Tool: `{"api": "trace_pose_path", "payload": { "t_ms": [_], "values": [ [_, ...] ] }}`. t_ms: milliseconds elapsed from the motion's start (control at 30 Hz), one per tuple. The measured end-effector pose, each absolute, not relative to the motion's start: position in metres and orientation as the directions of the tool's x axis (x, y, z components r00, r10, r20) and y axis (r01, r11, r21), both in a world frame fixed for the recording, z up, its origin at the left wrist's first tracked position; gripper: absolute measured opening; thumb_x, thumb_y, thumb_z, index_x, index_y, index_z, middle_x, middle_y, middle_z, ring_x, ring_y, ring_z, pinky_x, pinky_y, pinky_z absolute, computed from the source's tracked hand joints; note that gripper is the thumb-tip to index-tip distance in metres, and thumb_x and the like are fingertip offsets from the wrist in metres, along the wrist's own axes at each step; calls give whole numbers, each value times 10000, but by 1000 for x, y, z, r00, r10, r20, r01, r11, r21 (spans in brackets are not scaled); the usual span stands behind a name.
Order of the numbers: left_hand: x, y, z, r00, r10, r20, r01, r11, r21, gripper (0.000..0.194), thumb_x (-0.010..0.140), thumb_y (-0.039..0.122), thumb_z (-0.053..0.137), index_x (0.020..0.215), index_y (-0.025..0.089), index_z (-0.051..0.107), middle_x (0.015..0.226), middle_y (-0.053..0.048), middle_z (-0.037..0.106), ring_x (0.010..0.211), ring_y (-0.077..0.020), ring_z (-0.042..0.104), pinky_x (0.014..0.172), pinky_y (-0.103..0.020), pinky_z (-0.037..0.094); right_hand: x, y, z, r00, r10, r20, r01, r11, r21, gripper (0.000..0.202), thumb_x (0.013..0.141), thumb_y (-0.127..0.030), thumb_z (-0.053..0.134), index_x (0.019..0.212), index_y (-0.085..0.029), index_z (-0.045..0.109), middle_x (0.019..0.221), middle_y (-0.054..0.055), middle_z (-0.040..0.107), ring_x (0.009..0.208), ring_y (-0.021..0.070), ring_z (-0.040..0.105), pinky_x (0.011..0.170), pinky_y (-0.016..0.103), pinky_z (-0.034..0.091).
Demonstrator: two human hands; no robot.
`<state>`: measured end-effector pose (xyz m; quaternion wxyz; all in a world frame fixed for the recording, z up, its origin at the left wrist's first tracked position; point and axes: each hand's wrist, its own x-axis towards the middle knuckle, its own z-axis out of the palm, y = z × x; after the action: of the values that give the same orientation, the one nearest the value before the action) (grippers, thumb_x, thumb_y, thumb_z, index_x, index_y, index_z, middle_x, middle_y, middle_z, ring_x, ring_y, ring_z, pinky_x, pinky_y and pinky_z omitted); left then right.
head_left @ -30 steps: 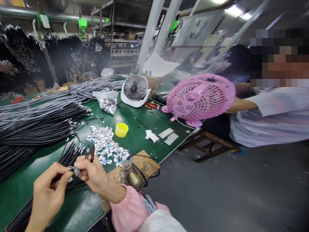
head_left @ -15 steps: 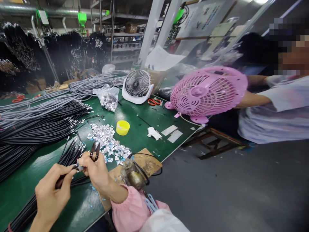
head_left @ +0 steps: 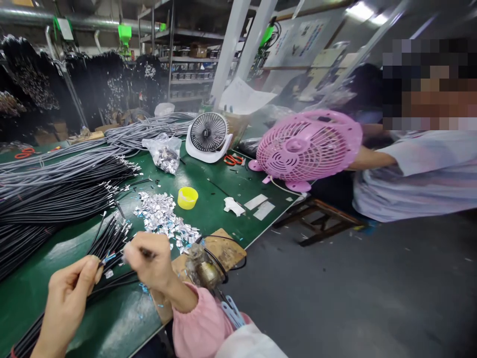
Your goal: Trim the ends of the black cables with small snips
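Between thumb and fingertips, my left hand (head_left: 69,293) pinches the end of a black cable (head_left: 100,264). Thin blue, red and pale wires (head_left: 109,257) stick out of that end. To its right, my right hand (head_left: 151,261) is closed and a little blurred, with the dark snips (head_left: 148,252) mostly hidden in its fist. A small silver foil piece (head_left: 109,273) shows just below the bared wires. Behind the hands, silver foil scraps (head_left: 156,211) lie heaped on the green table (head_left: 201,179), beside a bundle of black cables with pale ends (head_left: 115,231).
A brass-coloured machine part (head_left: 206,271) sits on a wooden board (head_left: 227,248) near my right forearm. A yellow tub (head_left: 187,198), a white fan (head_left: 208,136) and orange-handled scissors (head_left: 233,159) stand farther back. At right, a person sits behind a pink fan (head_left: 305,149).
My hands have moved apart, baring coloured wires at the cable end. The snips' blades, upright before, are now hidden in my right hand. The view has shifted slightly.
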<state>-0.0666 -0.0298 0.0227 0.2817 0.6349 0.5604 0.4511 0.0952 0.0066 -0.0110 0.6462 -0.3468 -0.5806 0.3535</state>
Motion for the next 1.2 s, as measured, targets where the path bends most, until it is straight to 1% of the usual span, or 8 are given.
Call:
{"api": "trace_pose_path", "payload": {
  "t_ms": [100,200,467,633,833,900,1033,1200],
  "values": [
    [-69,-31,19,-9,964,267,502,-226,835,492,917,467,534,504,224,421,491,58,343,433,-92,309,399,-209,297,89,6,-20,-30,701,712,-13,712,-702,178,822,-283,657,668,-194,649,599,21,638,488,115,539,483,241,448],
    [-69,-32,17,9,953,303,556,-257,791,460,915,467,536,530,217,505,500,46,443,444,-103,404,432,-205,360,87,7,-29,-76,605,793,30,796,-604,105,862,-275,672,856,-174,701,712,51,692,560,133,602,531,243,504],
    [-60,-32,33,73,872,484,684,-397,612,447,871,384,523,456,228,469,409,80,332,324,-76,310,336,-204,259,93,9,-30,-236,673,701,37,727,-685,121,906,-279,693,924,-159,694,795,59,697,649,143,633,616,255,543],
    [-49,-33,26,-37,855,518,704,-346,621,401,889,357,509,510,229,503,412,87,397,323,-77,346,349,-204,275,86,4,-27,-98,689,718,108,725,-680,197,967,-264,582,850,-160,701,750,74,709,625,144,630,591,253,542],
    [-51,-35,23,-79,880,468,719,-275,638,419,893,418,517,521,227,510,426,76,386,356,-82,340,372,-216,269,90,4,-25,-177,655,735,164,756,-634,205,962,-247,539,858,-189,706,774,66,711,653,155,638,623,273,547],
    [-56,-31,28,5,915,403,654,-308,691,466,889,463,516,488,230,477,420,68,377,360,-87,331,361,-215,276,93,4,-19,-196,728,657,36,675,-737,232,938,-307,585,757,-196,680,708,48,677,615,153,607,597,280,527],
    [-61,-23,33,212,938,274,457,-343,821,582,897,572,504,431,229,442,411,41,397,376,-103,354,347,-221,306,92,4,-13,-369,875,315,-273,222,-936,381,826,-494,709,602,-208,593,560,-12,560,503,122,518,477,246,445],
    [-53,-25,22,29,885,464,526,-409,746,253,815,380,656,615,227,682,507,48,565,396,-90,438,371,-191,343,83,6,-19,-246,968,52,-356,-40,-934,353,815,-464,711,637,-194,570,497,-59,470,394,72,384,393,202,336]
  ]
}}
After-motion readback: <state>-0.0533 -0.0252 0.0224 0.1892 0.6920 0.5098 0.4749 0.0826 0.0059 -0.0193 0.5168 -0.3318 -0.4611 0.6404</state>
